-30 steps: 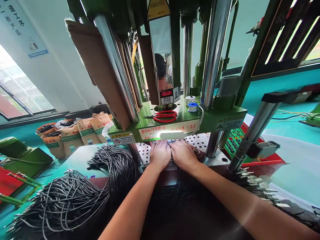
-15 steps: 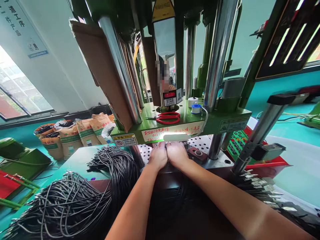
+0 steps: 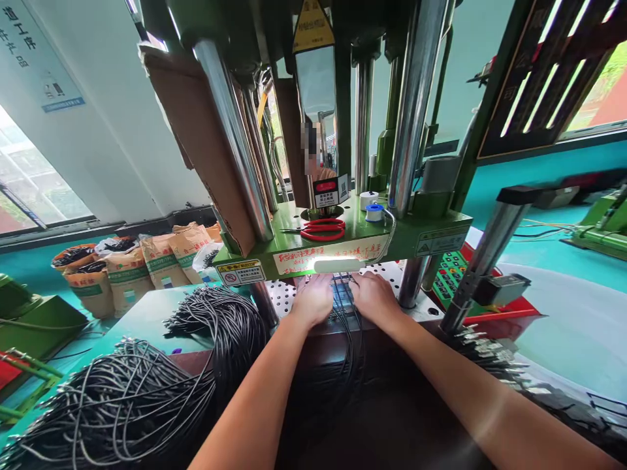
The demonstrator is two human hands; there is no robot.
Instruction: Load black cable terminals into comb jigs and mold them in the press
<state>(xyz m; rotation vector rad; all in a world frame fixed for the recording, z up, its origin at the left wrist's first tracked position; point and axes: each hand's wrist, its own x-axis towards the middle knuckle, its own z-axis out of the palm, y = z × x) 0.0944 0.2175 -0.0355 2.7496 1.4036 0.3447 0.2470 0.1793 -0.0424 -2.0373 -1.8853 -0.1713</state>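
Left hand point(image 3: 314, 299) and right hand point(image 3: 375, 297): both under the press point(image 3: 313, 241), fingers curled, one either side of the black cables point(image 3: 349, 326). Grip cannot be told; fingertips indistinct. Cables run from the metal mold point(image 3: 343, 294) between the hands, down over the near edge. Red-handled scissors point(image 3: 323, 229) lie atop the press plate, blue-rimmed spool point(image 3: 375, 212) to their right.

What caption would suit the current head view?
Left hand and right hand beneath a green press plate, black cables running out between them.
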